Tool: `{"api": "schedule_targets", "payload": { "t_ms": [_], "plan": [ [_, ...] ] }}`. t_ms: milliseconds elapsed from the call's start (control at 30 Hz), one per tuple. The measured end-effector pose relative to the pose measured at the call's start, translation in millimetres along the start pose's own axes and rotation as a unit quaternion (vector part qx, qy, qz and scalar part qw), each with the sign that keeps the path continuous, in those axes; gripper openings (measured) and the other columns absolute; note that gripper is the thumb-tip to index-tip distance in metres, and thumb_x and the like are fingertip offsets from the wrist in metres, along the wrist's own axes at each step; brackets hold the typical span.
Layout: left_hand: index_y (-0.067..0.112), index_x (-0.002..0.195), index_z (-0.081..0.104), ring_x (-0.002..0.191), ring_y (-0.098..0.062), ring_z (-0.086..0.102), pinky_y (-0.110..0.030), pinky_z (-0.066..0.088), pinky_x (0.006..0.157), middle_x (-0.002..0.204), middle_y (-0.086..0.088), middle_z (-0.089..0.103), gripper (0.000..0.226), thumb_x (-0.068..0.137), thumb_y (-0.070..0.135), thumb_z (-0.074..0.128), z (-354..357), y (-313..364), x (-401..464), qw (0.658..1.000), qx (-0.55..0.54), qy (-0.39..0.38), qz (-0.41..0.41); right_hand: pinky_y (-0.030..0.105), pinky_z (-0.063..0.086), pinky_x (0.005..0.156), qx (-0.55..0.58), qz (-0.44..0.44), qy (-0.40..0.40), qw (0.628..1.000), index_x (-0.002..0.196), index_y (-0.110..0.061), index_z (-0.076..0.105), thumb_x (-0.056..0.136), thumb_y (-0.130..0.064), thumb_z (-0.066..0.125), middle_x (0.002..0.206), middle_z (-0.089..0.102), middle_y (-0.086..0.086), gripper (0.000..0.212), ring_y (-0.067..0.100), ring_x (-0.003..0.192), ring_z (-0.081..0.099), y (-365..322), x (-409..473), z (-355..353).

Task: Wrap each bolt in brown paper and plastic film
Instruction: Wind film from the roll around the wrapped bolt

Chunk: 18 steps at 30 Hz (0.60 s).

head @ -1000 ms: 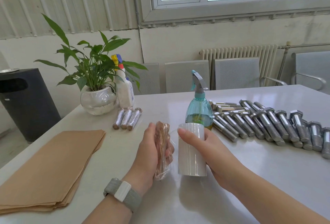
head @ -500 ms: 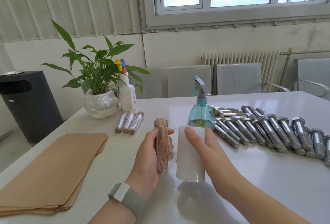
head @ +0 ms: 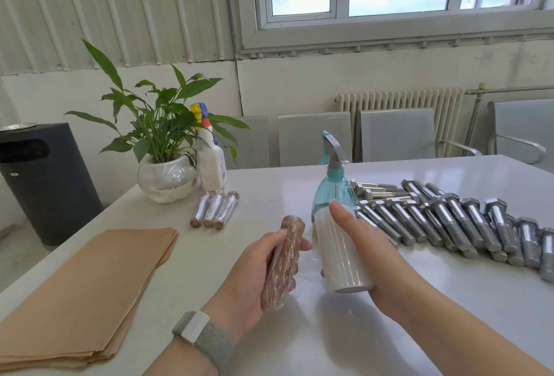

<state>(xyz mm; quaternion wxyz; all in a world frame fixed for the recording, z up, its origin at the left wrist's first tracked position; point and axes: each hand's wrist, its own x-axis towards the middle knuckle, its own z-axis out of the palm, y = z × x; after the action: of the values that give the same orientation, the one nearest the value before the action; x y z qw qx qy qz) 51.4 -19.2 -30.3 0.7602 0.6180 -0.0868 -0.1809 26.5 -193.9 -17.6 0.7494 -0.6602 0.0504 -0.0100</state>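
Observation:
My left hand (head: 248, 279) grips a bolt wrapped in brown paper (head: 283, 261), with clear film over it, held nearly upright above the white table (head: 419, 309). My right hand (head: 368, 252) holds the white roll of plastic film (head: 340, 252) just to the bolt's right, tilted, thumb along its top. A thin stretch of film runs between roll and bolt. Three finished wrapped bolts (head: 214, 209) lie by the plant pot. Several bare steel bolts (head: 455, 220) lie in rows at the right. A stack of brown paper sheets (head: 81, 294) sits at the left.
A teal spray bottle (head: 332, 190) stands right behind the film roll. A potted plant (head: 166, 178) and a white spray bottle (head: 211, 166) stand at the back left. A black bin (head: 45, 181) is beyond the table's left edge; grey chairs (head: 395, 136) line the far side.
The wrapped bolt has been turned and tipped in my left hand, and the film roll has tilted and shifted slightly right. The view has also tilted upward.

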Motion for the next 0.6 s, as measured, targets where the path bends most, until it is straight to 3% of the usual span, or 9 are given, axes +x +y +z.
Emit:
{"api": "schedule_targets", "payload": {
  "t_ms": [100,200,400,500,600],
  "plan": [
    [0.014,0.081,0.075,0.061,-0.014,0.051,-0.030,0.043,0.060,0.075,-0.003,0.055,0.035,0.089,0.041,0.053,1.7,0.5,1.5,0.999,-0.044,0.013,-0.009,0.043,0.057,0.081,-0.013,0.029,-0.006,0.999,0.108,-0.020,0.070,0.055,-0.075,0.070,0.090,0.075,0.004,0.076,0.024,0.080,0.071,-1.2,3.1,-5.8],
    [0.011,0.091,0.067,0.057,-0.015,0.051,-0.030,0.043,0.058,0.070,-0.004,0.055,0.033,0.097,0.039,0.050,6.2,-1.9,3.4,0.997,-0.062,0.052,-0.010,0.040,0.055,0.082,-0.020,0.029,-0.021,0.999,0.105,-0.022,0.072,0.055,-0.077,0.073,0.093,0.076,0.001,0.074,0.021,0.086,0.073,-0.1,1.9,-3.4],
    [0.004,0.100,0.062,0.060,-0.015,0.053,-0.029,0.046,0.059,0.066,-0.004,0.056,0.036,0.082,0.035,0.061,11.4,-0.7,3.9,0.988,-0.132,0.071,0.034,0.026,0.051,0.068,-0.134,-0.172,0.060,0.974,0.103,-0.042,0.055,0.061,-0.076,0.068,0.089,0.071,-0.021,0.055,-0.001,0.079,0.068,11.4,-3.7,12.3],
    [0.005,0.096,0.057,0.058,-0.015,0.060,-0.028,0.052,0.054,0.068,-0.004,0.062,0.030,0.083,0.032,0.064,13.6,-0.3,2.2,0.987,-0.140,0.068,0.046,0.029,0.052,0.072,-0.123,-0.170,0.054,0.976,0.097,-0.047,0.054,0.060,-0.086,0.056,0.089,0.069,-0.023,0.054,-0.002,0.081,0.066,17.2,-5.1,19.0],
    [0.006,0.102,0.053,0.078,-0.022,0.066,-0.036,0.058,0.065,0.086,-0.011,0.066,0.036,0.080,0.030,0.069,15.8,-1.4,0.9,0.984,-0.148,0.085,0.058,0.023,0.047,0.069,-0.088,-0.145,0.035,0.985,0.097,-0.041,0.053,0.072,-0.084,0.041,0.086,0.065,-0.025,0.051,-0.007,0.081,0.062,22.2,-6.4,28.1]
  ]
}}
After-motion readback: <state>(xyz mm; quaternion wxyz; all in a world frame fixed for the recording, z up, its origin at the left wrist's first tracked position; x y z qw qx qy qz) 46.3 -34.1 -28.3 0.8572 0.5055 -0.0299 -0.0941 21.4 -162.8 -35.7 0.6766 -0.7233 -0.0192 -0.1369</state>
